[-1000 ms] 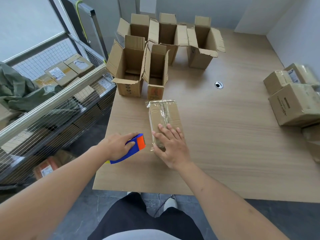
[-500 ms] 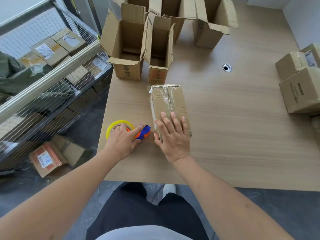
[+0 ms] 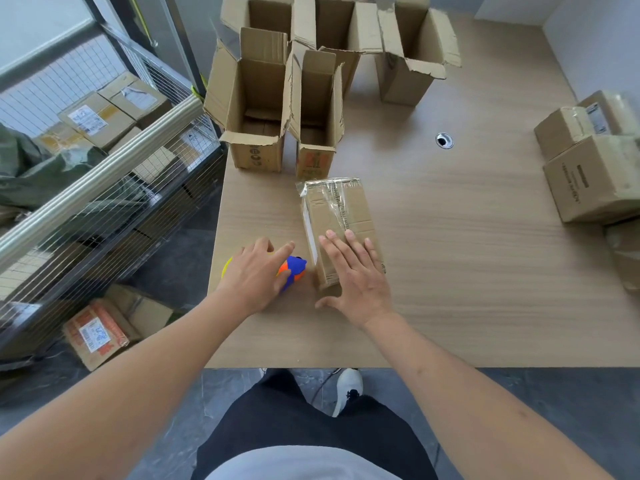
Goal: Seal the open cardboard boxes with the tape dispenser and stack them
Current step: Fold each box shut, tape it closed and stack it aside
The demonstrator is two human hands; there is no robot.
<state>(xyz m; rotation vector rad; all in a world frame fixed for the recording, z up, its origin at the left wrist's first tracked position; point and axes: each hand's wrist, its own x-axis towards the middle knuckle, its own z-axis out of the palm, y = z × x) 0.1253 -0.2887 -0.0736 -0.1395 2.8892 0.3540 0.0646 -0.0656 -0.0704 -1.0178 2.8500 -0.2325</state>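
Now my left hand [image 3: 254, 277] lies over the dispenser [image 3: 292, 270] near the table's [image 3: 467, 271] front left corner, fingers fairly straight and spread on top of it, not wrapped round it; its blue and orange body pokes out past my fingertips and a sliver of yellow roll shows behind my knuckles. Just beside it, my right hand [image 3: 356, 275] rests flat with straight fingers on the near end of the taped box [image 3: 337, 220], thumb stretched out along the table in front of it. That box lies on its side, clear tape shining along its top and far end. Beyond it, toward the back left of the table, five open boxes [image 3: 256, 109] stand upright with their flaps up, two in the nearer row and three behind. Between them and the right edge a round cable hole [image 3: 444, 140] sits in the tabletop. At the right edge sealed boxes [image 3: 592, 178] are piled together. Off the table's left edge a wire cage [image 3: 104, 188] holds more parcels, and one labelled parcel [image 3: 97, 332] lies on the floor below it.
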